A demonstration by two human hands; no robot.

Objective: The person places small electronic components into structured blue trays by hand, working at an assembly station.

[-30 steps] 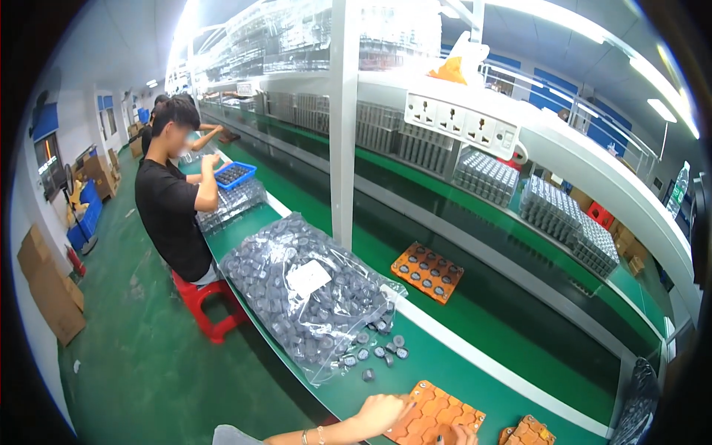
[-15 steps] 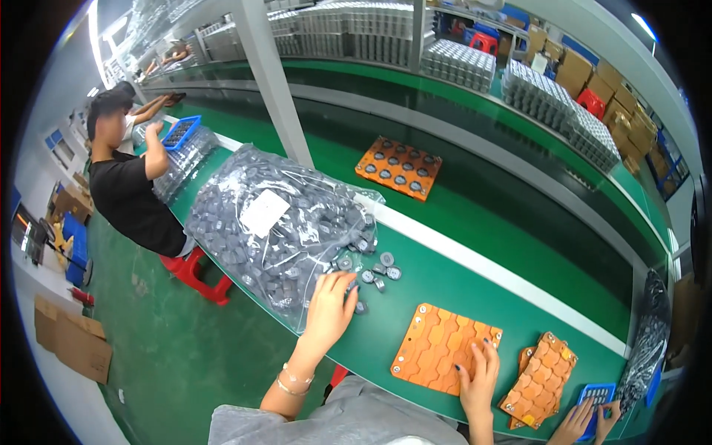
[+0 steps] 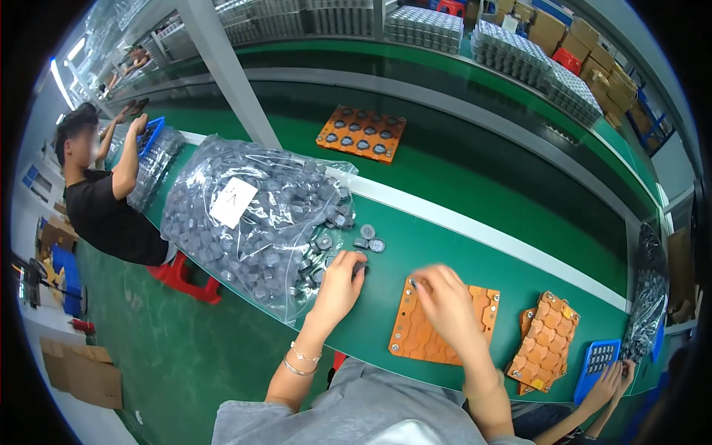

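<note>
My left hand (image 3: 339,291) is beside the open end of a clear plastic bag (image 3: 289,297) full of dark grey round parts. Its fingers are closed on a dark grey round part (image 3: 360,265). A few loose grey round parts (image 3: 377,245) lie on the green table just beyond those fingertips. Blurred by motion, my right hand (image 3: 443,300) hovers over the left half of an orange plate (image 3: 404,330) with wavy grooves and screws at its corners. Its fingers are bent, and whether they hold anything does not show.
Stacked orange plates (image 3: 545,341) lie to the right. Beyond them, another person's hands (image 3: 612,382) are at a blue tray (image 3: 586,378). An orange plate filled with round parts (image 3: 362,133) sits on the green conveyor (image 3: 445,178) behind a white rail. Another person (image 3: 107,200) sits at far left.
My right hand has lifted off the orange plate and swung left toward the loose parts. My left hand has closed on a round part, and fewer lie loose. The whole view has shifted.
</note>
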